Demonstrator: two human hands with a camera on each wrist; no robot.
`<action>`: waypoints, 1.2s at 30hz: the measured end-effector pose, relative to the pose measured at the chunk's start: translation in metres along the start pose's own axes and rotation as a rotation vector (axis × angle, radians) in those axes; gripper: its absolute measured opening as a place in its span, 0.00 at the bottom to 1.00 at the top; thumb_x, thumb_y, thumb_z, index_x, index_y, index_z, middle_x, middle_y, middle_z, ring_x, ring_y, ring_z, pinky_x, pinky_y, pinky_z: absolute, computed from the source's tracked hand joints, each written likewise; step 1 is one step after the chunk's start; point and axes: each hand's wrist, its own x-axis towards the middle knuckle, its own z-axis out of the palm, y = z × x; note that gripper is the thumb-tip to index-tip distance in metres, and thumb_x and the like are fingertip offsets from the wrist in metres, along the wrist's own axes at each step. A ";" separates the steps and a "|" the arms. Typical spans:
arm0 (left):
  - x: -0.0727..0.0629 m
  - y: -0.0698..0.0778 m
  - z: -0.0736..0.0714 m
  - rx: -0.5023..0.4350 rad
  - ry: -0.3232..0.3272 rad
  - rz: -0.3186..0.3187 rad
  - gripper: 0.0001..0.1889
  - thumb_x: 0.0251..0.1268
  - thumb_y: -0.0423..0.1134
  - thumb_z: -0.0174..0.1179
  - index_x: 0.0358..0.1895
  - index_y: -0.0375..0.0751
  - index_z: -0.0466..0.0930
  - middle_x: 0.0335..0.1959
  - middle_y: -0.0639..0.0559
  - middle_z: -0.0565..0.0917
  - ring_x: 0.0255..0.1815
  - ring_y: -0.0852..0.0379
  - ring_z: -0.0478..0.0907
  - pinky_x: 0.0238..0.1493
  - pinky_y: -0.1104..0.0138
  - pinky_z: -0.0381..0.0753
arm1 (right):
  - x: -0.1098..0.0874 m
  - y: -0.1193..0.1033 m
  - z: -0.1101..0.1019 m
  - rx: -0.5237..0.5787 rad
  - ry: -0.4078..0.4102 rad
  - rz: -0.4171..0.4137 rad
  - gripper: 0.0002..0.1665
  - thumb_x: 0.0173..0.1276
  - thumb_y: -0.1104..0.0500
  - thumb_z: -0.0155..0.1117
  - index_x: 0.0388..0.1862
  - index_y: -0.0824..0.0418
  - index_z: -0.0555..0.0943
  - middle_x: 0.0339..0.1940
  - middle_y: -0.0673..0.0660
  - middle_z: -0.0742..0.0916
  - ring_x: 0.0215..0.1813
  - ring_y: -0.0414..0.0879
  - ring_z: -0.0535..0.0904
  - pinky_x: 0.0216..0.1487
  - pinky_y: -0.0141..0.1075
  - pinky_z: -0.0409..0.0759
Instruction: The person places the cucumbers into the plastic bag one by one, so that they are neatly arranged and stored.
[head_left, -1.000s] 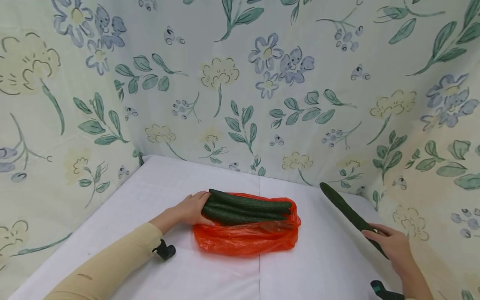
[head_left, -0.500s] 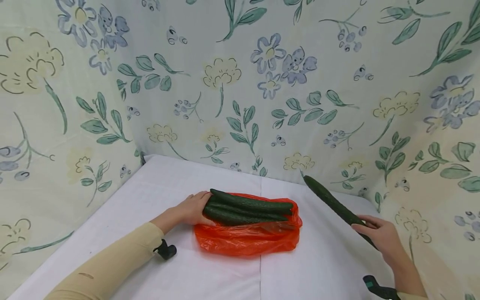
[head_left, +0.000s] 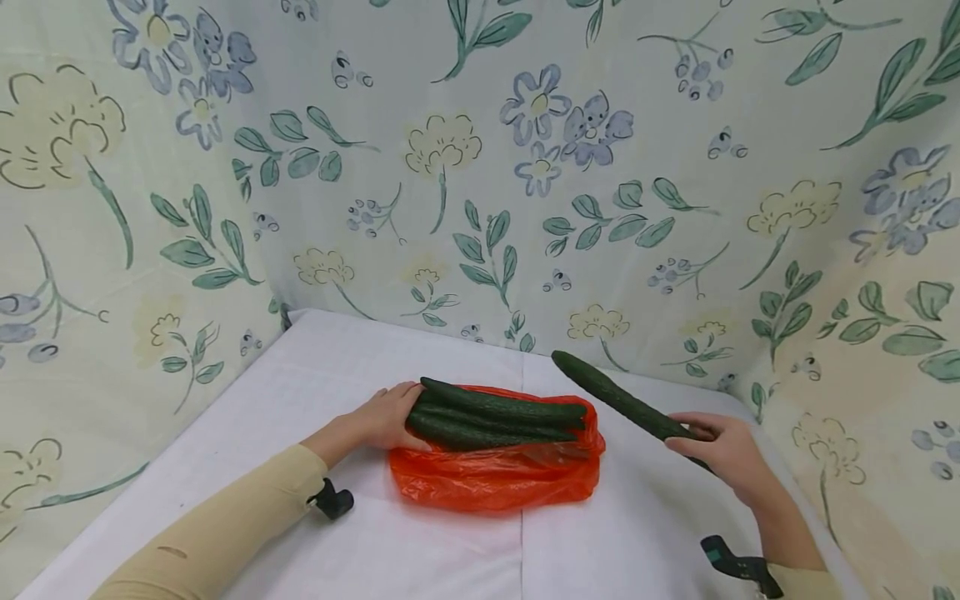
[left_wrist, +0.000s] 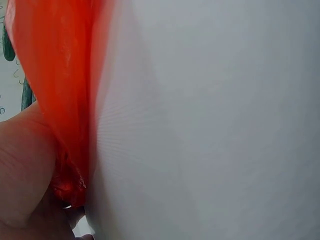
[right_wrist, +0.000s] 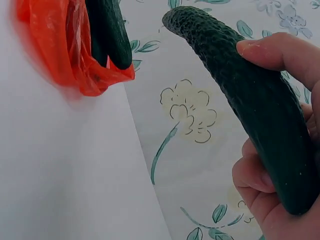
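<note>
Several dark green cucumbers (head_left: 498,408) lie side by side in the mouth of a red plastic bag (head_left: 495,485) on the table. At the bag's left end, my left hand (head_left: 384,418) holds the bag against the cucumber ends; bunched red plastic (left_wrist: 69,187) shows by the hand in the left wrist view. My right hand (head_left: 723,452) grips a single cucumber (head_left: 609,395) near its lower end, raised to the right of the bag and tilted with its far tip up to the left. The right wrist view shows the thumb and fingers around that cucumber (right_wrist: 250,95).
A white cloth (head_left: 300,375) covers the table, with a seam running down its middle. Floral curtains (head_left: 465,167) hang along the back and both sides. A black wrist mount (head_left: 738,567) sits at the right wrist.
My right hand has carried its cucumber leftward, closer to the bag's right end. The left hand, the bag and the cucumbers in it have stayed in place.
</note>
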 end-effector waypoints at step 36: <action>-0.001 -0.005 -0.002 -0.008 -0.028 0.028 0.61 0.46 0.70 0.71 0.79 0.41 0.53 0.78 0.43 0.61 0.78 0.45 0.58 0.77 0.39 0.52 | 0.051 -0.098 0.100 0.027 -0.400 -0.214 0.22 0.58 0.53 0.76 0.52 0.56 0.87 0.52 0.57 0.87 0.46 0.50 0.81 0.47 0.41 0.86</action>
